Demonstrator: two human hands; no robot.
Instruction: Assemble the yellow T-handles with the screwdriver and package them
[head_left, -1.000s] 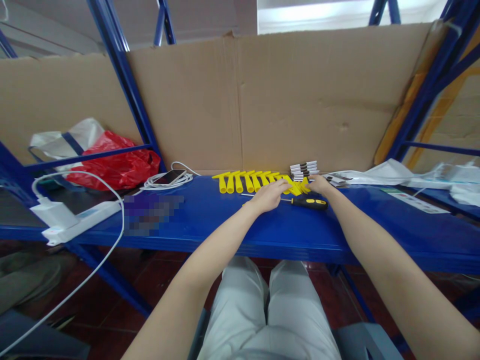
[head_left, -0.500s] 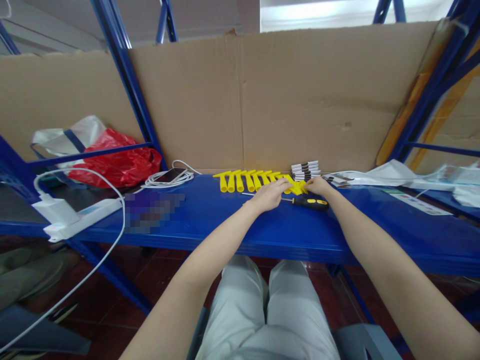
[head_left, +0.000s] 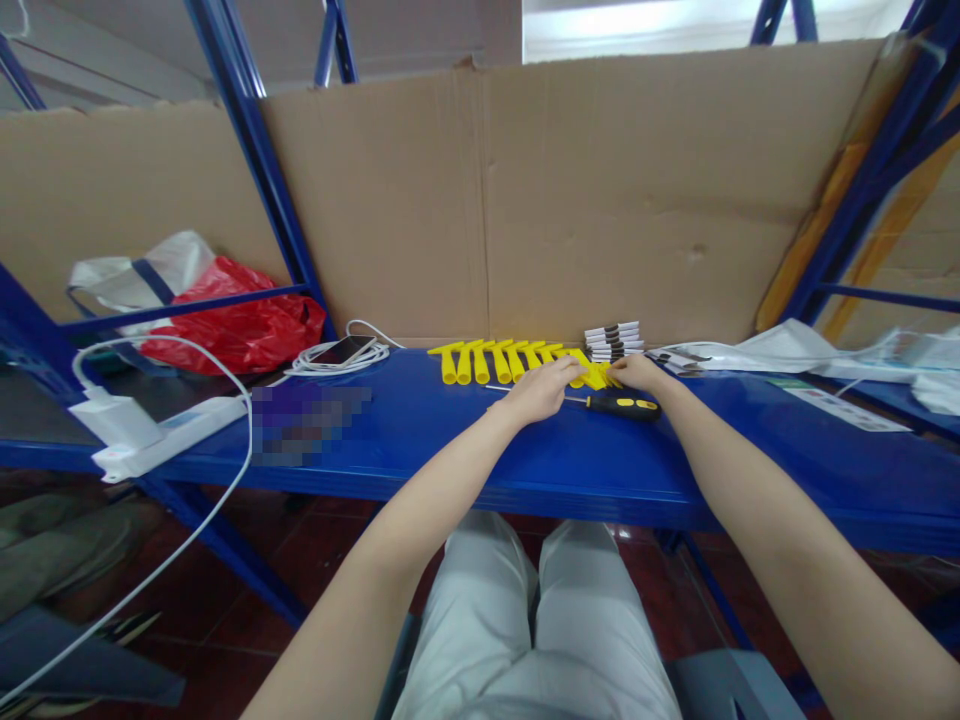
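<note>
Several yellow plastic pieces stand side by side in a row at the back of the blue table. My left hand rests at the right part of this row, its fingers bent over the yellow pieces. My right hand pinches the right end of a yellow piece there. In front of them lies a screwdriver with a black and yellow handle, its shaft partly hidden under my left hand. Behind my hands is a stack of white pieces with dark bands.
On the left are a white power strip with a charger and cable, a phone on a coiled cable and a red bag. White plastic packaging and a printed sheet lie right. Cardboard stands behind.
The view has shifted very slightly. Both hands stay at the same yellow pieces, with hardly any visible movement.
</note>
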